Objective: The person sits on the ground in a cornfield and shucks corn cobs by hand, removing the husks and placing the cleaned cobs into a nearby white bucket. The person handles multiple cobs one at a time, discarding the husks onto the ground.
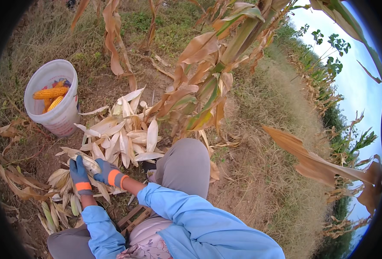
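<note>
My left hand [78, 171], in a grey-blue work glove with an orange cuff band, grips the near side of a corn ear in its dry husk [88, 160]. My right hand [107, 173], gloved alike, holds the ear's right end; some of its fingers are hidden. Beyond the hands spreads a heap of pale, dry corn husks [123, 136]. Close to my left wrist lie several unhusked ears [61, 181]. A white plastic bucket [60, 121] stands upright at the far left, with bare yellow corn cobs [50, 94] inside.
A standing maize stalk [234, 48] with dry leaves leans over the husk heap. One long dry leaf [301, 158] juts in from the right. My bent knee [184, 165] is beside the heap, and a slatted wooden seat [136, 220] shows under me. Dry grass [268, 200] covers the ground rightward.
</note>
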Demonstrator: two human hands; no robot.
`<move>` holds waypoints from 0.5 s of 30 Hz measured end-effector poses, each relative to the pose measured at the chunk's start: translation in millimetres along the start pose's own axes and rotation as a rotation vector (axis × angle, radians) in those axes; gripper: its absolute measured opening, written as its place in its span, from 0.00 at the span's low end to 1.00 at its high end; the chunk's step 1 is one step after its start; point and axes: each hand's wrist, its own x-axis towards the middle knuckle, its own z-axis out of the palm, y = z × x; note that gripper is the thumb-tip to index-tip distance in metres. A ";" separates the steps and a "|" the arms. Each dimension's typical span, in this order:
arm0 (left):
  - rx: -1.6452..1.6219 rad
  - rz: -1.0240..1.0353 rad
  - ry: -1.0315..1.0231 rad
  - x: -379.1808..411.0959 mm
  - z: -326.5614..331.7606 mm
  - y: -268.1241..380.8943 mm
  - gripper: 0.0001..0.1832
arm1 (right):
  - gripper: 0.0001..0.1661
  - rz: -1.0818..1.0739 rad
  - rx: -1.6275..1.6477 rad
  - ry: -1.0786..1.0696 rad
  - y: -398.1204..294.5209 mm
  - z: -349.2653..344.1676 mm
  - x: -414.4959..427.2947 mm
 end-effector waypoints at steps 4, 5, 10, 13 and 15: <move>0.107 0.032 0.014 -3.2 1.1 5.0 0.14 | 0.28 0.023 -0.066 -0.027 0.9 -2.3 -0.4; 0.164 0.001 -0.002 -2.4 -0.9 4.8 0.14 | 0.28 0.020 -0.083 -0.020 2.8 -1.0 -1.7; 0.276 0.003 0.040 3.6 -8.9 -12.7 0.13 | 0.28 0.000 -0.134 0.006 -1.4 1.5 -5.9; 0.213 -0.003 0.048 3.8 -8.5 -18.5 0.13 | 0.29 -0.013 -0.155 0.017 2.9 5.0 -5.3; 0.145 0.016 0.067 2.7 -6.3 -22.3 0.13 | 0.29 -0.016 -0.186 0.045 5.8 9.1 -5.5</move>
